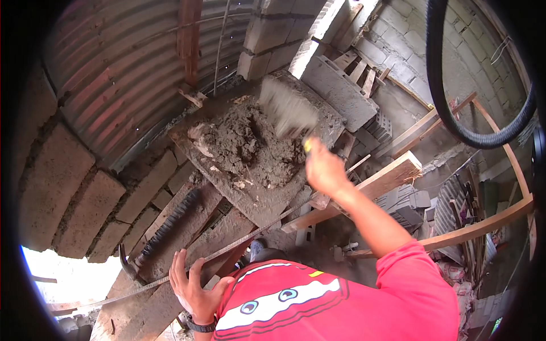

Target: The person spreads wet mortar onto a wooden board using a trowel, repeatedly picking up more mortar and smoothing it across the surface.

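Observation:
My right hand [326, 171] is closed round the handle of a trowel, its fingers beside a yellow part. The trowel's grey blade [288, 108], smeared by motion, is over the far right side of a heap of wet grey mortar [236, 139]. The mortar lies on a mortar-coated board [259, 203]. My left hand [194, 287], fingers spread and a dark watch at its wrist, is close to a long thin steel bar [230, 248]. Whether the fingertips touch the bar I cannot tell. Left of that hand, a hammer [170, 224] with a dark ridged handle lies on the planks.
A block wall [102, 204] and corrugated sheets [119, 74] stand at the left. Rough planks [165, 301] lie below. To the right are a timber beam [387, 176], a mortar-stained tub [335, 91] and curved wood strips [483, 227]. A black corrugated hose [437, 62] hangs at upper right.

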`<action>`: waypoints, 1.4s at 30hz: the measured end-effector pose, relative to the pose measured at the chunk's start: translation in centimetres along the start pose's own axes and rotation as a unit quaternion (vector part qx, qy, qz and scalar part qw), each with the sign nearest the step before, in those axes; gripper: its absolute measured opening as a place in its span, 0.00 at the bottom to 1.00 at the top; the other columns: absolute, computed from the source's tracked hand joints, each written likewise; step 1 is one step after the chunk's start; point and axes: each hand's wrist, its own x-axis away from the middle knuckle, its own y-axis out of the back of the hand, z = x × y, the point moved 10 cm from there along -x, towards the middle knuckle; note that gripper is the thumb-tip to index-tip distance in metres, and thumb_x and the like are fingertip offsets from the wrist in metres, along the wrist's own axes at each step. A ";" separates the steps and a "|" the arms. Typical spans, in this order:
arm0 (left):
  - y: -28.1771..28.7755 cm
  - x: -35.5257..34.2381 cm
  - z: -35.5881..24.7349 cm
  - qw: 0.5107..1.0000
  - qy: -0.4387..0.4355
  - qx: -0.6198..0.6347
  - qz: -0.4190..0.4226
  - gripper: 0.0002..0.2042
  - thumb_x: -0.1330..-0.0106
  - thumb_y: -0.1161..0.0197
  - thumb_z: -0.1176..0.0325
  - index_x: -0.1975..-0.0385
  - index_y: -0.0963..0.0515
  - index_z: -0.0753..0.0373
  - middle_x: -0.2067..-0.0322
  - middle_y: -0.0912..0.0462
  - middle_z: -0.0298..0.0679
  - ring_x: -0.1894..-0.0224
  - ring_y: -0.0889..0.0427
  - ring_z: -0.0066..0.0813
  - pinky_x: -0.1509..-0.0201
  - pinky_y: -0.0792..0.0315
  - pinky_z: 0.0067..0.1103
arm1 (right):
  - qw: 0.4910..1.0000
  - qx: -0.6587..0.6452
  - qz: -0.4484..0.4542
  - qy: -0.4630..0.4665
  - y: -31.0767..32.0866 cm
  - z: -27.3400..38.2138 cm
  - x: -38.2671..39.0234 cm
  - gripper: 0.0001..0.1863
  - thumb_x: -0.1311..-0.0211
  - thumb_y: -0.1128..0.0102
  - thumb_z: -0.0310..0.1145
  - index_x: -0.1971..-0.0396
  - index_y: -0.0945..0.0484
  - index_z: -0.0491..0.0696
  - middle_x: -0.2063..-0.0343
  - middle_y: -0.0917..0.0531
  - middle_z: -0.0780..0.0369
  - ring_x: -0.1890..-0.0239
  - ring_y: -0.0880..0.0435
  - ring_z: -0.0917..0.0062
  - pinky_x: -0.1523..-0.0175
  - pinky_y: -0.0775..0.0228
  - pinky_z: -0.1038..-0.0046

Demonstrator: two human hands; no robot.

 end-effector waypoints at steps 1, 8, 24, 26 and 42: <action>0.0 0.1 0.0 1.000 -0.005 -0.002 0.001 0.39 0.55 0.16 0.37 0.49 0.17 0.60 0.28 0.27 0.53 0.28 0.28 0.62 0.27 0.34 0.51 | 0.997 0.017 0.074 0.024 -2.8 0.2 1.7 0.27 0.24 0.45 0.34 0.31 0.36 0.39 0.50 0.15 0.41 0.51 0.12 0.40 0.41 0.22 0.43; 0.2 0.1 0.1 1.000 -0.005 -0.016 0.000 0.37 0.52 0.17 0.36 0.51 0.16 0.60 0.29 0.26 0.53 0.29 0.27 0.61 0.28 0.33 0.51 | 0.898 -0.423 0.077 -0.093 2.1 -0.8 6.8 0.29 0.25 0.37 0.35 0.29 0.32 0.44 0.66 0.15 0.57 0.73 0.14 0.72 0.69 0.21 0.68; -0.2 -0.3 -0.8 0.999 -0.017 -0.034 0.001 0.37 0.53 0.17 0.35 0.52 0.16 0.59 0.31 0.24 0.52 0.31 0.25 0.60 0.29 0.33 0.50 | 0.248 -0.797 0.422 -0.354 -8.0 12.8 15.9 0.16 0.18 0.51 0.43 0.41 0.24 0.51 0.72 0.22 0.68 0.81 0.22 0.79 0.82 0.30 0.74; -0.1 0.0 -0.5 0.999 -0.016 -0.039 -0.007 0.37 0.53 0.17 0.35 0.51 0.16 0.58 0.31 0.24 0.52 0.31 0.25 0.60 0.28 0.33 0.50 | 0.301 -0.816 0.377 -0.318 -11.5 13.3 12.0 0.16 0.18 0.50 0.43 0.42 0.25 0.49 0.72 0.22 0.67 0.81 0.23 0.80 0.82 0.30 0.74; -0.1 0.1 -0.5 0.999 -0.015 -0.039 0.002 0.37 0.55 0.14 0.39 0.50 0.16 0.57 0.29 0.26 0.51 0.29 0.27 0.61 0.27 0.34 0.50 | 0.353 -0.875 0.248 -0.219 -9.6 11.9 -0.8 0.10 0.22 0.44 0.39 0.52 0.27 0.49 0.73 0.23 0.69 0.79 0.25 0.83 0.78 0.34 0.74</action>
